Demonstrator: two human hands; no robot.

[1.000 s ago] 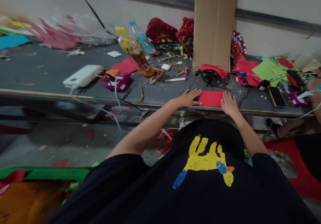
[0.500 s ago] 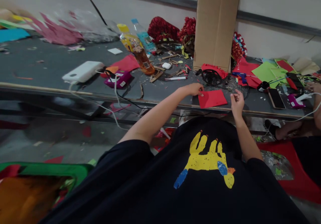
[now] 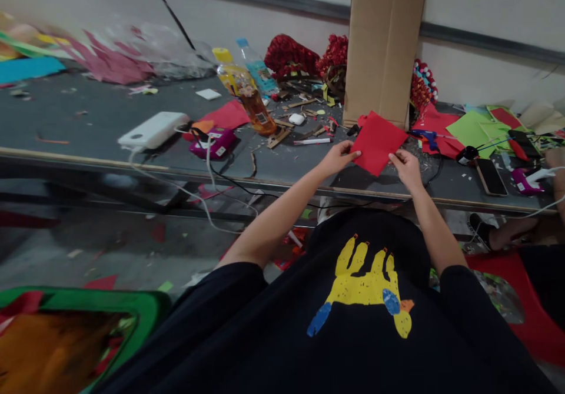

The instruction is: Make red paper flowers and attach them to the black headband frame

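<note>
Between both hands a red square sheet (image 3: pixel 378 142), paper or felt, is held up over the table's front edge, turned corner-down. My left hand (image 3: pixel 341 157) pinches its left corner between thumb and fingers. On the other side, my right hand (image 3: pixel 405 166) grips the lower right edge the same way. Behind the sheet stands a tall cardboard piece (image 3: pixel 378 47) against the wall. The black and red item that lay there is now mostly hidden by the sheet. A white pen (image 3: pixel 313 141) lies beyond my left hand.
Left on the table are a white power bank (image 3: pixel 154 129), a purple device (image 3: pixel 213 143) with cables and a tilted bottle (image 3: pixel 251 97). To the right lie a blue glue gun (image 3: pixel 426 138), a phone (image 3: pixel 491 177) and green sheets (image 3: pixel 474 128). Another person's arm (image 3: pixel 557 162) shows at the right edge.
The red sheet has been lifted off the table and turned corner-down. My right hand, apart from it before, has moved left and taken hold of its edge.
</note>
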